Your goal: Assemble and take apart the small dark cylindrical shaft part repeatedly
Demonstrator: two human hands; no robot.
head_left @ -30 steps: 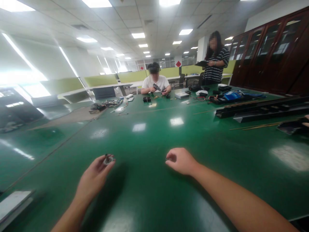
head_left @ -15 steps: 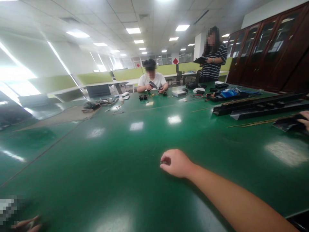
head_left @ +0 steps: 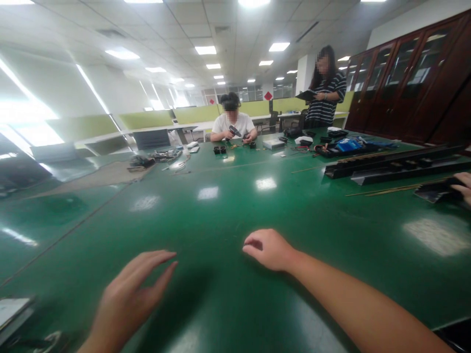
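Note:
My right hand (head_left: pixel 270 250) rests low over the green table (head_left: pixel 221 211), fingertips and thumb curled together in a pinch. Whatever is between those fingertips is too small and hidden to make out. To its left, above the table top, my left hand (head_left: pixel 132 289) is stretched forward. Its thumb and fingers are apart, with nothing between them, and its shadow falls on the green surface. The two hands do not touch.
At the far side a person in white (head_left: pixel 233 125) holds a power drill (head_left: pixel 234 131); another in stripes (head_left: pixel 326 103) stands with a tablet-like board. Black metal channels (head_left: pixel 390 164) and thin brass-coloured rods (head_left: pixel 386 189) lie right, near another person's hand (head_left: pixel 463 189). A flat pale object (head_left: pixel 14 311) sits lower left.
My left hand has come from the lower-left corner in toward the middle, its fingers apart. My right hand has stayed nearly in place, still pinched.

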